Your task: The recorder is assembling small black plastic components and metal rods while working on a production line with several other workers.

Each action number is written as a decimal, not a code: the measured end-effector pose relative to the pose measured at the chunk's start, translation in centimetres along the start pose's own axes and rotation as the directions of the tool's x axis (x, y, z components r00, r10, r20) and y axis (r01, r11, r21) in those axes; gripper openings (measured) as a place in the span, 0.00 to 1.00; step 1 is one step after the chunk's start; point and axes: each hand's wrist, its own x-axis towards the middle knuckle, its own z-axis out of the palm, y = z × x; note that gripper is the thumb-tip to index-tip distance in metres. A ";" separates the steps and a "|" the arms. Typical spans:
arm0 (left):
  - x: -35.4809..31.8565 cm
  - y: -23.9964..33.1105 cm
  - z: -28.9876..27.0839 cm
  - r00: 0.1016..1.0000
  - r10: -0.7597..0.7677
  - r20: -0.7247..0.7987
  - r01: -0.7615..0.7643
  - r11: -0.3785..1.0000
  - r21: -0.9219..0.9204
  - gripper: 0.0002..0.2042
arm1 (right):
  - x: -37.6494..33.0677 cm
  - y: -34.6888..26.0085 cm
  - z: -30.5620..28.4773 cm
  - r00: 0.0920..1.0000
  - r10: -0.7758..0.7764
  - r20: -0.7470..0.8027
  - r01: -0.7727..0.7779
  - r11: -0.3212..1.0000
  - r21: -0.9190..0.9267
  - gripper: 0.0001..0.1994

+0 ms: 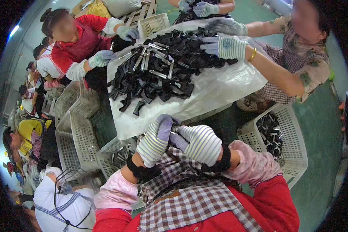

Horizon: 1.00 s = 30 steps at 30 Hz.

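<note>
My left hand and my right hand meet in front of my checked apron, both in striped knit gloves with grey fingers. Their fingers are closed and pinched toward each other. A small dark bit with a glint of metal shows between them; the gloves hide most of it, so its kind cannot be made out. Just beyond lies a white plastic sheet over a work surface. On it is a heap of curved black plastic pieces, with several shiny metal tubes scattered on top.
Co-workers' gloved hands reach over the heap from the right and the left; another person works at the far end. A crate of black-and-metal parts stands at my right. More crates stand at left.
</note>
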 end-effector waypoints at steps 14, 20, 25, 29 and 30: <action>4.8 -4.3 -6.9 0.980 0.151 -0.127 -0.064 0.852 0.519 0.17 | -7.4 10.3 -8.7 0.789 0.562 -0.250 -0.575 0.818 0.021 0.20; 5.0 -6.0 -11.3 0.896 0.136 -0.423 0.230 0.672 0.704 0.18 | -23.5 28.3 -13.6 0.337 0.877 -0.343 -0.899 0.191 -0.395 0.18; 6.1 -5.5 -9.5 0.969 0.168 -0.183 0.102 0.400 0.911 0.20 | -34.8 38.6 -12.6 0.441 0.832 -0.337 -0.770 0.157 -0.619 0.20; 6.0 -5.7 -9.3 0.973 0.193 -0.129 0.079 0.248 0.965 0.21 | -31.7 36.8 -13.9 0.343 0.920 -0.188 -0.733 0.137 -0.666 0.20; 5.9 -5.7 -9.5 0.970 0.192 -0.149 0.098 0.251 0.963 0.21 | -30.5 35.5 -14.3 0.313 0.938 -0.150 -0.720 0.131 -0.682 0.20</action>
